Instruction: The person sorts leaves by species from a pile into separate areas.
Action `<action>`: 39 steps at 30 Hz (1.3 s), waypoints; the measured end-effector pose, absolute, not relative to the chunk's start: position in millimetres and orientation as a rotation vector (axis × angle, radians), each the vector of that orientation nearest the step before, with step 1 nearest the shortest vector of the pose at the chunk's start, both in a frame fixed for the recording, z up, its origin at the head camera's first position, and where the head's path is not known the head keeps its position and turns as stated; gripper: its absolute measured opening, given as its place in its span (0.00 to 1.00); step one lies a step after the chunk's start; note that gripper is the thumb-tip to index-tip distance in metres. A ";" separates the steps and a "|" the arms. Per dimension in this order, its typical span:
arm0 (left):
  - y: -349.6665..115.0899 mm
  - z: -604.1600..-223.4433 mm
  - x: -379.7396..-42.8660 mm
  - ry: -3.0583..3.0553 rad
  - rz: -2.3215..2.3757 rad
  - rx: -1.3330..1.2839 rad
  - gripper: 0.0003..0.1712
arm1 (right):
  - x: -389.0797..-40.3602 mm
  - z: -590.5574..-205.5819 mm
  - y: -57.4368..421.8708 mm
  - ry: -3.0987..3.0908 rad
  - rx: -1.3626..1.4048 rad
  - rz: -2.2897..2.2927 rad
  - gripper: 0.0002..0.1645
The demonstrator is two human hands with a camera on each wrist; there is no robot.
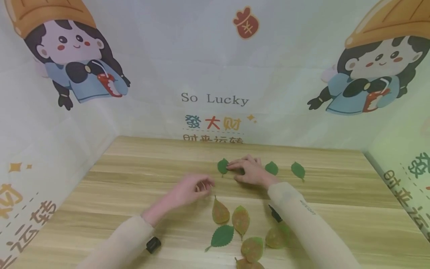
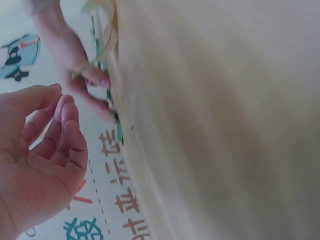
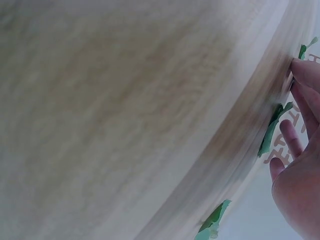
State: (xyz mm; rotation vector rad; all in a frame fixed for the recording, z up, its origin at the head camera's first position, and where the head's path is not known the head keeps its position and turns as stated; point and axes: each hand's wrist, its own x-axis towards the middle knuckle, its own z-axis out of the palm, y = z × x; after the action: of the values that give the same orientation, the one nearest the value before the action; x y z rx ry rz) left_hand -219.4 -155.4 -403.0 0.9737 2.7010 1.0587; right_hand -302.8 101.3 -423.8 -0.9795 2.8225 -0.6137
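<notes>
My right hand (image 1: 250, 171) reaches to the back of the table, its fingertips at the right edge of a small green leaf (image 1: 223, 166). In the right wrist view the fingers (image 3: 306, 75) stretch low over the wood beside that row of leaves. Just right of the hand lies a second green leaf (image 1: 271, 168), partly covered by it, and farther right a third green leaf (image 1: 298, 170). My left hand (image 1: 193, 188) hovers over the middle, fingers loosely bent. The left wrist view shows nothing between the left thumb and fingers (image 2: 60, 125).
Nearer the front lie several reddish-green leaves, among them one pear-shaped leaf (image 1: 220, 211) and another leaf (image 1: 240, 220). A larger toothed green leaf (image 1: 222, 236) lies beside them. Small black objects show at the left sleeve (image 1: 153, 244) and right sleeve (image 1: 276, 213). Printed cloth (image 1: 151, 74) walls the table.
</notes>
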 end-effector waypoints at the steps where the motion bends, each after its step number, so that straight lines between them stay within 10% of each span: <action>1: -155.6 -404.1 -213.8 2.688 1.056 0.975 0.12 | -302.9 -423.8 101.4 2.823 -0.982 -0.617 0.26; 25: -127.8 -414.0 -159.9 2.540 0.691 1.035 0.32 | -302.5 -422.5 102.9 2.817 -1.008 -0.584 0.26; 39: -123.4 -411.0 -153.3 2.517 0.683 1.003 0.20 | -301.9 -423.7 102.7 2.828 -0.986 -0.566 0.26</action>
State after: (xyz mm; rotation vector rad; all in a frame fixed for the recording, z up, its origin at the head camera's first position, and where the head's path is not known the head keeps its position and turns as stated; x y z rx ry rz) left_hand -153.3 -123.4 -411.0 1.0032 2.5170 0.6829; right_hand -301.9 102.7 -423.7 -0.9858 2.8278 -0.5663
